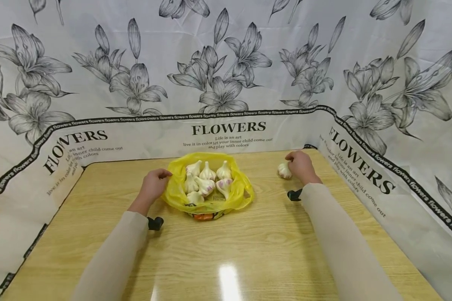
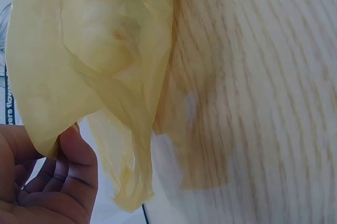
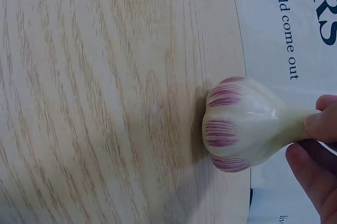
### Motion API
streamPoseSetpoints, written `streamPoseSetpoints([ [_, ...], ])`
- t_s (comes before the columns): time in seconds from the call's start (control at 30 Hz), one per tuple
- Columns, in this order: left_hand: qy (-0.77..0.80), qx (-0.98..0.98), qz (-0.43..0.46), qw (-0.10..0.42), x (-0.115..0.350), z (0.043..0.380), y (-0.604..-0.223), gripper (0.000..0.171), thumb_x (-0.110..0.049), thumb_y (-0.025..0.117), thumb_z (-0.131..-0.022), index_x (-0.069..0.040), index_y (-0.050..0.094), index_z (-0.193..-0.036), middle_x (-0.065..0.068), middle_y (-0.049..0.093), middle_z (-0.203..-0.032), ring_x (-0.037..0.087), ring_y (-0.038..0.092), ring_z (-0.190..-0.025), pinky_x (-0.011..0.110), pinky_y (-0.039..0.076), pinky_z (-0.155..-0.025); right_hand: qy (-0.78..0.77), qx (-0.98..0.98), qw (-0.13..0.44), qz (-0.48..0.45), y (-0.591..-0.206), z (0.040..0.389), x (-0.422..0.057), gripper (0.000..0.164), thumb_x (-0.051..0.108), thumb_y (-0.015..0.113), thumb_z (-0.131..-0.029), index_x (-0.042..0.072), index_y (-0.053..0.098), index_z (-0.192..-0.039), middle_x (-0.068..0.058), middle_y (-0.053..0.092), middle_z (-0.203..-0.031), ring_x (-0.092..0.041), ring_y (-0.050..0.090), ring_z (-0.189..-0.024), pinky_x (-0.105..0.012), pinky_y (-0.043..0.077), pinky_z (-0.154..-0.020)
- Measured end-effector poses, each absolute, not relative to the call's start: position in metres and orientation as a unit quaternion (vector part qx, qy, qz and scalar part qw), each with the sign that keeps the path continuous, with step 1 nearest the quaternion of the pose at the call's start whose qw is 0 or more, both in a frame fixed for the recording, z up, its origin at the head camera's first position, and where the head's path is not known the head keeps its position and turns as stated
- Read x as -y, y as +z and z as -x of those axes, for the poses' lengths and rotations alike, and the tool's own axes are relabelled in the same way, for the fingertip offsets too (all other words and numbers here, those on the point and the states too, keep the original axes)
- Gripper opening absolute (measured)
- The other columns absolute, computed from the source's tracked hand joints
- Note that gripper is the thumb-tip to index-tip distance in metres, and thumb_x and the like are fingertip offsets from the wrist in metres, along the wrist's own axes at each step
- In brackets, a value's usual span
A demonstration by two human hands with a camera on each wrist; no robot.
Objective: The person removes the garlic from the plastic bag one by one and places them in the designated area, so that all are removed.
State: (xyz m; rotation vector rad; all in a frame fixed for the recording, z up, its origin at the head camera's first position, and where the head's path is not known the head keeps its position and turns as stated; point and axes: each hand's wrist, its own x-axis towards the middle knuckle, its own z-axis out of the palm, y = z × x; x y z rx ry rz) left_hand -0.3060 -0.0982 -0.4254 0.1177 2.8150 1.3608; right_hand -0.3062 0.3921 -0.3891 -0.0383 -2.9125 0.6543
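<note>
My left hand pinches the left rim of a yellow plastic bag between thumb and finger. In the left wrist view the bag's thin edge runs into that grip. Several white garlic bulbs with purple streaks lie inside the wide-mouthed bag. Off to the right of it, my right hand holds a single garlic bulb by its stem. The right wrist view shows thumb and fingers on the stem, with the bulb's purple-striped base facing the wooden tabletop.
A light wooden table spreads under both arms. White cloth printed with flowers and lettering encloses its back and sides. Small black wrist devices sit under each forearm. Glare shines on the near tabletop.
</note>
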Motion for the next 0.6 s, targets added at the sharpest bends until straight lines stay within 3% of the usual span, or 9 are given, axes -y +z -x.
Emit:
streamPoseSetpoints([
  [0.6,0.431,-0.901,-0.042,0.026,0.101,0.306,-0.422,0.028,-0.011,0.044,-0.101,-0.005,0.063,-0.12,0.018,0.059,-0.127,0.033,0.055,-0.113,0.042,0.051,-0.09,0.178,0.981,0.065,-0.037,-0.364,0.308,-0.365,0.033,0.009,0.049,-0.096,0.003,0.061,-0.126,-0.021,0.051,-0.134,-0.041,0.05,-0.121,-0.055,0.043,-0.098],
])
